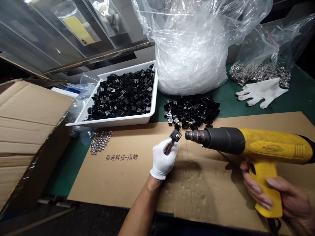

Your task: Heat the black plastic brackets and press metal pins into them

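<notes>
My left hand (163,159), in a white glove, is closed around a short dark rod (168,149) with a red mark. At the rod's upper end sits a small black plastic part (175,134) with a shiny metal piece in it. My bare right hand (273,190) grips the handle of a yellow heat gun (270,146). The gun's metal nozzle (195,135) points left at the black part, a small gap away. Beyond my left hand lies a loose pile of black plastic parts (192,111).
A white tray (154,109) full of black parts stands at the back left. Small metal pieces (101,141) lie on the cardboard sheet (123,180). Behind are a big clear bag (192,59), a bag of metal pieces (261,72) and a white glove (262,93). A cardboard box (27,124) stands left.
</notes>
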